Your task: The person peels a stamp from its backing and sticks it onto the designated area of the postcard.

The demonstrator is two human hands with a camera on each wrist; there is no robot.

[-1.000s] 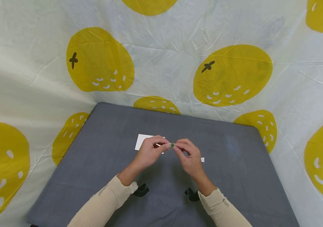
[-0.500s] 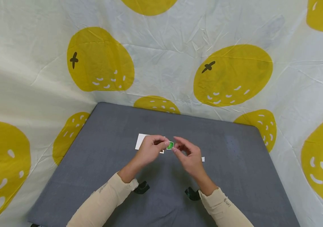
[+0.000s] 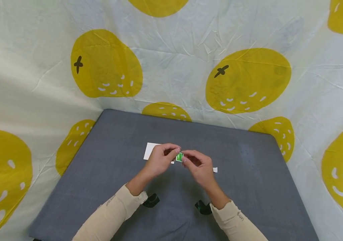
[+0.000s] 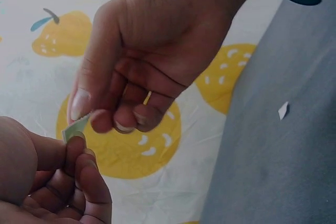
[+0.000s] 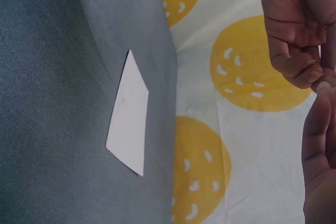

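Observation:
A small green postage stamp (image 3: 179,157) with a white border is held up between both hands, above the table. In the left wrist view its pale back and toothed edge show. My left hand (image 3: 160,160) pinches it by thumb and forefinger at its upper left. With thumb and forefinger, my right hand (image 3: 200,167) grips its right side; the other fingers are loosely curled. Behind the left hand a white rectangular card or envelope (image 3: 149,150) lies flat, partly covered in the head view and whole in the right wrist view. The fingertips hide part of the stamp.
A small white scrap of paper (image 3: 215,170) lies on the grey cloth-covered table (image 3: 123,134), right of the right hand. White fabric (image 3: 174,67) with large yellow fruit hangs behind and beside it. A black device (image 3: 203,207) sits under each wrist.
The stamp has turned from nearly edge-on to show its green face. Half a second ago the right fingers were spread apart beside it; now they have closed on its right side.

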